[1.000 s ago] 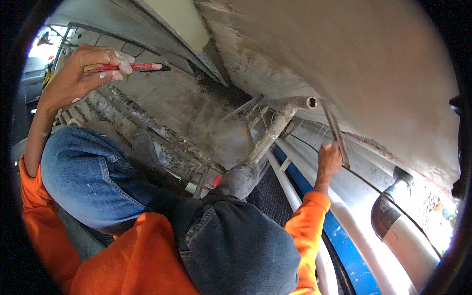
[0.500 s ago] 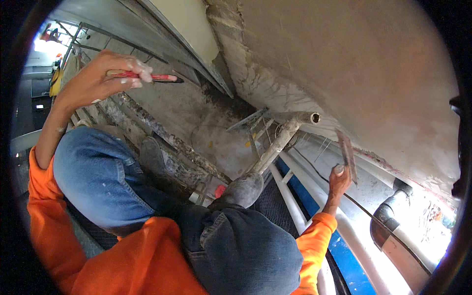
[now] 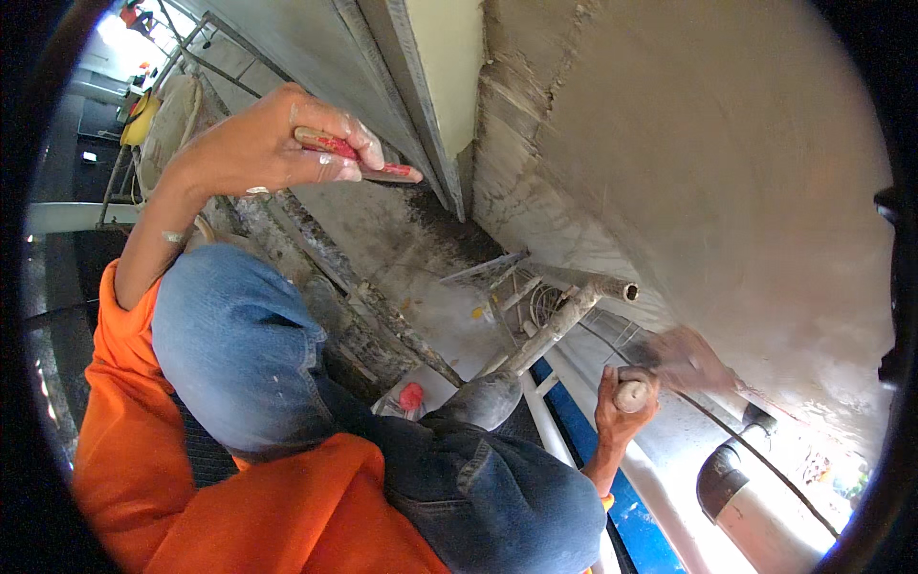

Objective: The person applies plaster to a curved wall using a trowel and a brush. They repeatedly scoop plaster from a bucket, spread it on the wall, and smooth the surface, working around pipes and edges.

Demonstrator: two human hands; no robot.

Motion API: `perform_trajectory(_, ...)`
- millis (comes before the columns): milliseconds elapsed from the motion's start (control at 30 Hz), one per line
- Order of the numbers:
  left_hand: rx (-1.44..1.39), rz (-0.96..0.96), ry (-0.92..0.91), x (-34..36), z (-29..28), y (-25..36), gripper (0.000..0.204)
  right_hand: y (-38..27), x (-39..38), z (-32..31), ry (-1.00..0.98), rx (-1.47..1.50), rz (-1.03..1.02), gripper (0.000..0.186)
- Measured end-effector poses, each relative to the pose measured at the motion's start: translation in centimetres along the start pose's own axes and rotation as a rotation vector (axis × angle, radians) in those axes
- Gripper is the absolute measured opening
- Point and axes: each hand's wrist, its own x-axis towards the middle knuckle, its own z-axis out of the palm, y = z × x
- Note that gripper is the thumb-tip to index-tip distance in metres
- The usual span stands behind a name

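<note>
My left hand [image 3: 258,143], dabbed with pale plaster, is raised at the upper left. Its fingers close around a slim tool [image 3: 397,173] with a worn red handle; I cannot make out the tool's working end. At the lower right my right hand [image 3: 620,416] grips a plastering trowel by its handle, whose pale round end faces me. The trowel's blade [image 3: 690,360] is blurred by motion and lies along the lower edge of the plastered wall [image 3: 727,172]. Whether the blade touches the wall I cannot tell.
Beside my bent knees in jeans stands a plaster-crusted pipe [image 3: 559,330] with an open end. Dirty planks or poles [image 3: 335,263] run past my left leg. White rails [image 3: 660,497], a black pipe elbow [image 3: 722,476] and a dark cable are at the right. A metal frame edge [image 3: 411,105] hangs ahead.
My right hand has moved left and down, and the trowel has swung from steeply upright to a flatter angle. My left hand now appears further right, still holding its tool. The whole view has shifted.
</note>
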Motion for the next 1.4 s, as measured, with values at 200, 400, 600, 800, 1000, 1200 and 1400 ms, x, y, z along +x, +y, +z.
perform_trajectory(200, -0.033, 0.15, 0.103, -1.8, -1.6, -0.7, 0.022, -2.7, -0.9, 1.4, -0.02, -0.123, 0.257, 0.023)
perform_trajectory(400, -0.063, 0.2, 0.329, -3.8, -2.7, 0.4, 0.019, -3.8, -3.2, 1.7, 0.041, 0.059, 0.515, 0.026)
perform_trajectory(600, 0.101, 0.019, 0.493, -8.3, -4.6, 1.0, 0.018, -7.1, -1.3, 0.2, 0.09, -0.069, 0.178, 0.022)
perform_trajectory(800, -0.071, -0.089, 0.562, -10.4, -2.7, -1.9, 0.015, -10.5, 2.7, -1.6, 0.155, -0.082, 0.055, 0.022)
perform_trajectory(1000, -0.01, 0.029, 0.446, -10.0, -1.3, -3.2, 0.015, -13.5, 5.0, -2.0, 0.105, -0.131, 0.028, 0.024)
perform_trajectory(1200, -0.151, 0.062, 0.483, -8.8, -4.0, 0.8, 0.018, -19.9, 9.5, -9.4, 0.453, -0.354, -0.343, 0.027)
perform_trajectory(1400, -0.152, 0.407, 0.659, -6.0, -6.5, 8.2, 0.017, -26.7, 11.4, -11.9, 0.914, 0.111, -0.239, 0.016)
